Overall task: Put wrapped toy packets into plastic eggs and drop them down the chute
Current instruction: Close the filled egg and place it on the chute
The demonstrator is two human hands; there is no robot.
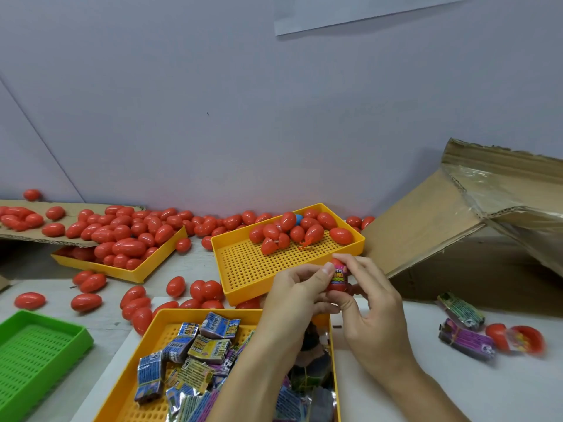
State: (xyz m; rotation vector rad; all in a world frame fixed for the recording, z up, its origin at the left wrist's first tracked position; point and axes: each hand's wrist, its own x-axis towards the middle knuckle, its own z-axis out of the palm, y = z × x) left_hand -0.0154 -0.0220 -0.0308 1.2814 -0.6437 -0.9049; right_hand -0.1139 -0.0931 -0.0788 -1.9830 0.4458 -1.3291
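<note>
Hands meet in the middle of the table, just over the near edge of a yellow tray (243,269). The left hand (300,295) and the right hand (370,303) both pinch one red egg (337,277). A bright packet (339,275) shows at the egg's middle, so I think the toy is going in and the egg is not snapped shut yet. Both hands are curled tight on that egg.

The yellow tray behind the hands holds a small heap of red eggs (292,229) at its far end. One blue egg (298,219) peeks out of the heap. Another yellow tray (134,274) at the far left of the table is piled with eggs, and many more lie loose on the table around it.

At the near edge sits the packet tray (164,318), with lots of wrapped toy packets (195,357) left in it. A green tray (45,339) sits at the near left corner.

On the right side of the table lie two loose packets (463,324) and an open egg (518,338) with something inside it. The cardboard chute (426,226) slopes up at the far right.

So this egg needs closing and then dropping down the chute. I cannot tell how many eggs have gone down. With so many eggs and packets waiting, lots of work seems to be left.
</note>
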